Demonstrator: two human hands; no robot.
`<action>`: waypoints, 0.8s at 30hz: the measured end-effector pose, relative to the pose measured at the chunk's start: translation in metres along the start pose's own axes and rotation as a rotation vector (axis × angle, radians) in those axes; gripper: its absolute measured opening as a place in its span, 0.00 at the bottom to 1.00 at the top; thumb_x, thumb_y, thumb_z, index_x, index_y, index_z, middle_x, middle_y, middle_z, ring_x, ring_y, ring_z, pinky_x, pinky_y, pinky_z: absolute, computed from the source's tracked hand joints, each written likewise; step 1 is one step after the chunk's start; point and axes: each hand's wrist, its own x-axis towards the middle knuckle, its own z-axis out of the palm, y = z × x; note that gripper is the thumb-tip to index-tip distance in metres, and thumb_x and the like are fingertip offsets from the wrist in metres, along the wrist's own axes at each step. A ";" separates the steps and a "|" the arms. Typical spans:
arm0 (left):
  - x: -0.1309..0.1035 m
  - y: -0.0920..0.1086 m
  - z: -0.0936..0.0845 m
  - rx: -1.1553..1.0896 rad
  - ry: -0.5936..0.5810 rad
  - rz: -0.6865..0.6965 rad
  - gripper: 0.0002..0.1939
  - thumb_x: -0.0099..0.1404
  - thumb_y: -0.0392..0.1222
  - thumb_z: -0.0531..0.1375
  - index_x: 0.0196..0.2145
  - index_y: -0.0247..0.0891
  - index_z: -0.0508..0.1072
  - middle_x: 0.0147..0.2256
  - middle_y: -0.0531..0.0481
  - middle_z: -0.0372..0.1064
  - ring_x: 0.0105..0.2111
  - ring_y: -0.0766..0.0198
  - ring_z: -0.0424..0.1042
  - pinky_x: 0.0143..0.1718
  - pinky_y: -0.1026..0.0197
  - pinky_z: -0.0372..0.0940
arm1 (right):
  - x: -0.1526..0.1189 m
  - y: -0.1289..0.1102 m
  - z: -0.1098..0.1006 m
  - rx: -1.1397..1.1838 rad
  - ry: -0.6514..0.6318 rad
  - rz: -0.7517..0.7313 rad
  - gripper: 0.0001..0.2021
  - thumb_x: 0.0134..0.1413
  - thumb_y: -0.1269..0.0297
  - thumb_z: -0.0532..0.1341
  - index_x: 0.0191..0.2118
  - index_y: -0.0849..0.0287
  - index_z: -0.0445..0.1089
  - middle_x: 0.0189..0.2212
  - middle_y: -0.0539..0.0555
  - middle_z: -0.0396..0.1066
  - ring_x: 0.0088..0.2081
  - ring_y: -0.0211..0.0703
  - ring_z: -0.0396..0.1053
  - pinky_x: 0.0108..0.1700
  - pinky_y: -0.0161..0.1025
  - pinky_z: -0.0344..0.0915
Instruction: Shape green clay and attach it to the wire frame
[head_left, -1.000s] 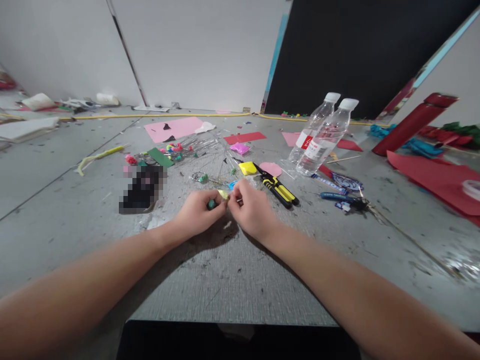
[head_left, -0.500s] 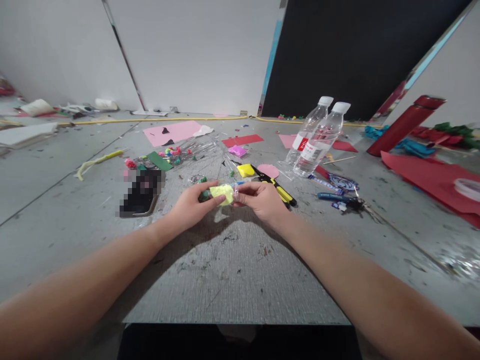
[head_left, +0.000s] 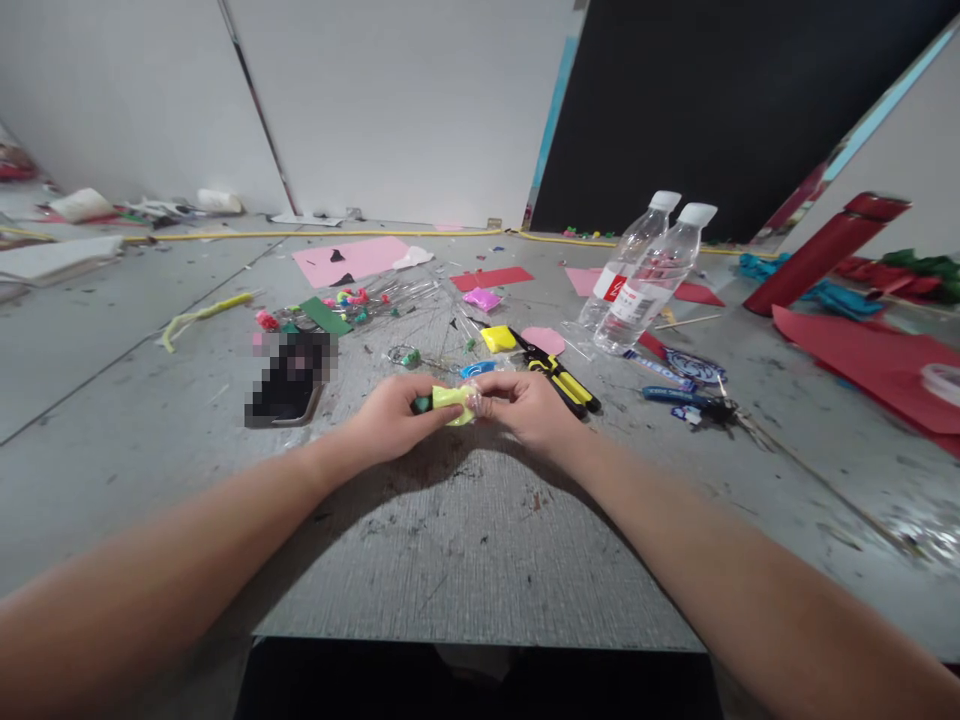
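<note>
Both hands meet low over the middle of the grey table (head_left: 480,560). My left hand (head_left: 396,412) is closed on a light yellow packet (head_left: 448,399), its thumb across the front; something dark green shows between its fingers. Clear wrapping at the packet's right end is pinched by my right hand (head_left: 525,405). Just beyond the fingertips lies a blue packet (head_left: 478,370). Farther back are a bright yellow packet (head_left: 499,338) and a pink-purple one (head_left: 481,299). Pliers with yellow and black handles (head_left: 562,375) lie beside my right hand.
A phone (head_left: 289,385) lies at the left. Two clear bottles (head_left: 649,290) stand right of centre, with keys (head_left: 720,410) nearer. A red flask (head_left: 825,255) and red sheets (head_left: 855,360) are at the far right. Green paper (head_left: 326,317) and small beads lie back left.
The yellow packet now looks narrower and more bunched between my hands, with the clear end gathered in my right fingers. The view has shifted slightly, and more of the blue packet shows.
</note>
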 end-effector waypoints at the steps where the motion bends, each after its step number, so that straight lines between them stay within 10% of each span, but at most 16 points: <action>1: 0.000 0.000 0.001 0.023 -0.001 -0.008 0.16 0.66 0.51 0.60 0.28 0.37 0.74 0.24 0.52 0.68 0.28 0.64 0.63 0.30 0.62 0.57 | 0.000 -0.001 0.000 -0.043 0.003 -0.034 0.13 0.48 0.51 0.73 0.30 0.56 0.80 0.38 0.58 0.77 0.42 0.50 0.74 0.43 0.48 0.73; 14: 0.004 0.002 0.000 -0.015 0.199 -0.298 0.16 0.61 0.56 0.63 0.31 0.39 0.76 0.24 0.52 0.67 0.26 0.62 0.64 0.28 0.59 0.56 | 0.014 0.006 -0.028 -0.068 0.581 -0.019 0.19 0.63 0.43 0.58 0.40 0.56 0.71 0.32 0.54 0.71 0.26 0.38 0.68 0.23 0.36 0.62; 19: 0.006 -0.001 0.007 -0.467 0.294 -0.366 0.15 0.63 0.43 0.57 0.48 0.44 0.63 0.26 0.56 0.65 0.23 0.63 0.66 0.26 0.60 0.60 | 0.002 -0.005 -0.012 -0.221 0.466 -0.108 0.14 0.64 0.50 0.61 0.42 0.55 0.75 0.30 0.53 0.70 0.26 0.39 0.65 0.25 0.39 0.62; 24: 0.002 0.005 0.014 -0.764 0.294 -0.205 0.16 0.61 0.35 0.60 0.44 0.44 0.59 0.36 0.54 0.67 0.32 0.64 0.72 0.36 0.58 0.71 | -0.019 -0.021 0.022 -0.314 0.272 -0.287 0.09 0.60 0.62 0.64 0.45 0.56 0.74 0.36 0.54 0.76 0.35 0.43 0.73 0.36 0.41 0.71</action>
